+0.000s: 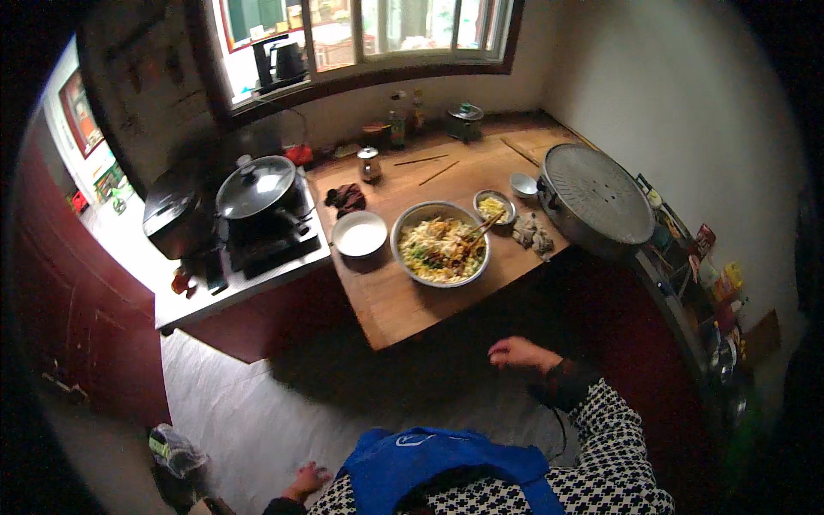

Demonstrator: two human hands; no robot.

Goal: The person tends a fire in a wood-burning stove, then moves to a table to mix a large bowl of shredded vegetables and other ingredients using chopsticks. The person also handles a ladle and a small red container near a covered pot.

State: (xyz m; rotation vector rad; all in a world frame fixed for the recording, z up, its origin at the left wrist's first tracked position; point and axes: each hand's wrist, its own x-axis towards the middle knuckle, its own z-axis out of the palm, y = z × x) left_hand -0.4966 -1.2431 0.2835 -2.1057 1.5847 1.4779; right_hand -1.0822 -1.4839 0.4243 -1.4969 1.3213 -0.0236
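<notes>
My right hand (523, 354) hangs in front of the wooden worktop's near edge, fingers loosely bent and nothing seen in it. Low over the floor is my left hand (310, 479), also without anything visible in its grasp. The wooden worktop (412, 315) bears a large metal bowl (395, 257) of shredded food with green and brown bits. A pair of chopsticks (484, 225) leans in the mixture. To the bowl's left stands a white bowl (360, 234); to its right, a small bowl of yellow shreds (492, 207) sits beside a crumpled greyish cloth (532, 234).
A glass-lidded pan (257, 187) rests on the cooktop (277, 248) at left. A wide round metal pan (599, 193) occupies the right end. Along the back are a lidded pot (465, 122), bottles (398, 122), a small jar (369, 165) and loose sticks (421, 159). A dark cloth (347, 199) lies nearby.
</notes>
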